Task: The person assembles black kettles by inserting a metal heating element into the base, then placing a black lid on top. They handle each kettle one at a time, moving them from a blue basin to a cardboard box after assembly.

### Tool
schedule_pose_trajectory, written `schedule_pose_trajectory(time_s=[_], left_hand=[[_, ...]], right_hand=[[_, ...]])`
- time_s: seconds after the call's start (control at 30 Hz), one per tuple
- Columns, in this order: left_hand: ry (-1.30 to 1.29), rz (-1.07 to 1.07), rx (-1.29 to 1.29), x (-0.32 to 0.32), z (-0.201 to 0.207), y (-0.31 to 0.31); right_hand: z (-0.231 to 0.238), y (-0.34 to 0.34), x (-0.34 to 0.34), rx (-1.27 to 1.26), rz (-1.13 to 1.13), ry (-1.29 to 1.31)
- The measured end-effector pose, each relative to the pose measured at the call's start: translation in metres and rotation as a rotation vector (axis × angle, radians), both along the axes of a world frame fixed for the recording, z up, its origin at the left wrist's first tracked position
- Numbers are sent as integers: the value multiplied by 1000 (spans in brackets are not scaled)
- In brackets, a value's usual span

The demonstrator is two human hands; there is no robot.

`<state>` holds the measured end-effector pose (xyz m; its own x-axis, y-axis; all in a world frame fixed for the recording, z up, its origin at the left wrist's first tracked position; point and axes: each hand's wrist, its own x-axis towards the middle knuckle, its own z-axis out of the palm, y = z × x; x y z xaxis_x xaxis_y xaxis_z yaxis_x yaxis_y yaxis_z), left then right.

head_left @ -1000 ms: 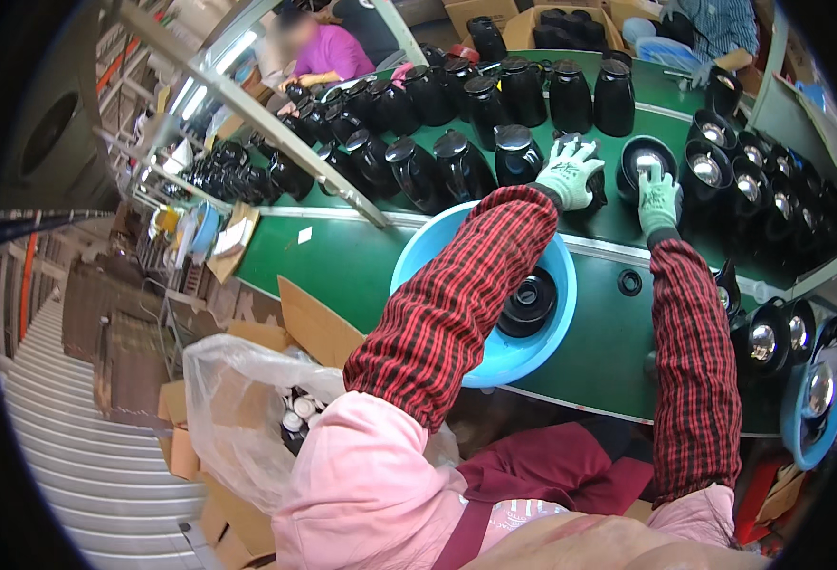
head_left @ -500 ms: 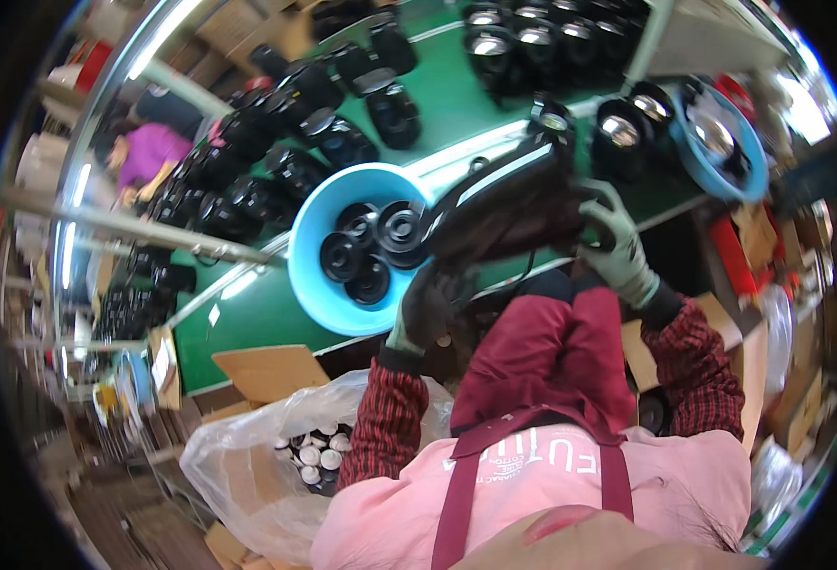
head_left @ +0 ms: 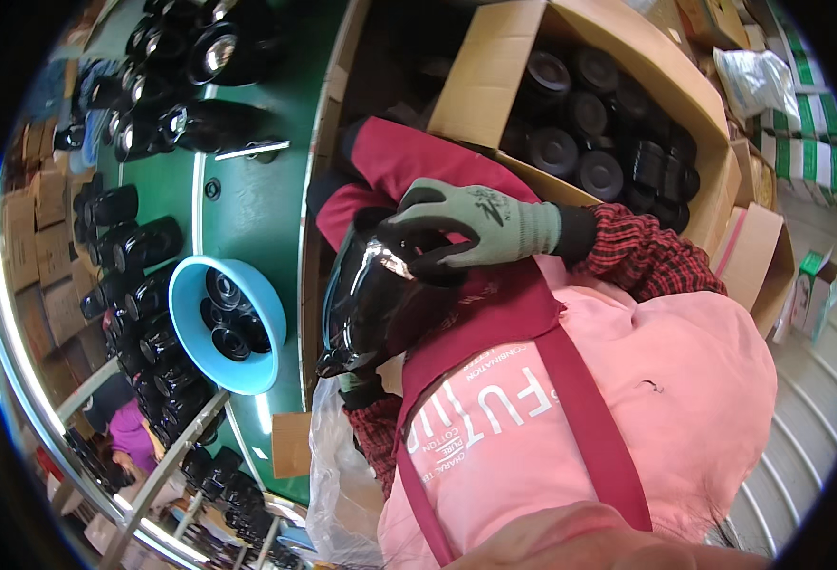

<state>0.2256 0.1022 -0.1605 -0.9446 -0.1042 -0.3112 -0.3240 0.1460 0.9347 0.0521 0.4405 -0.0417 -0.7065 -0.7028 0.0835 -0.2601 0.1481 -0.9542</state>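
Observation:
A glossy black jug with a curved body lies tilted across my lap. My right hand, in a grey-green glove with dark fingertips, is closed on the jug's upper end. At the jug's lower end is my left hand, gloved too and mostly hidden behind the black body, its fingers out of sight; the jug rests against it. A burgundy apron is beneath the jug.
A blue basin with several black round parts stands on the green workbench. Glossy black jugs line the bench's far side. An open cardboard box of black cylindrical pieces sits on my right. Clear plastic hangs near my left arm.
My view has swung to the right, bringing the box of black pieces into sight. The jug has come closer to my body, and my right hand now lies over its upper end.

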Motion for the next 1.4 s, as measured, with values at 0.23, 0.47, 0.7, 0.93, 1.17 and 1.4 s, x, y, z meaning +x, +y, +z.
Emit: schedule_pose_trajectory(time_s=[0.23,0.47,0.7,0.93,1.17,1.4], left_hand=[[-27,-108,-90,-6,-5,20],[45,-120,-126,-12,-2,37],[142,-83,-117,-24,-7,55],[218,-75,-120,-31,-15,48],[298,-46,-251,-34,-18,30],[510,-264,-999,-51,26,-4]], right_hand=[[-72,64,27,-273,-259,-335],[-244,224,53,1403,-1107,-125],[-251,227,66,1488,-881,-664],[-299,276,100,1521,-1127,-475],[-244,260,93,1497,-1260,-701],[-90,118,-12,-106,-792,-80]])
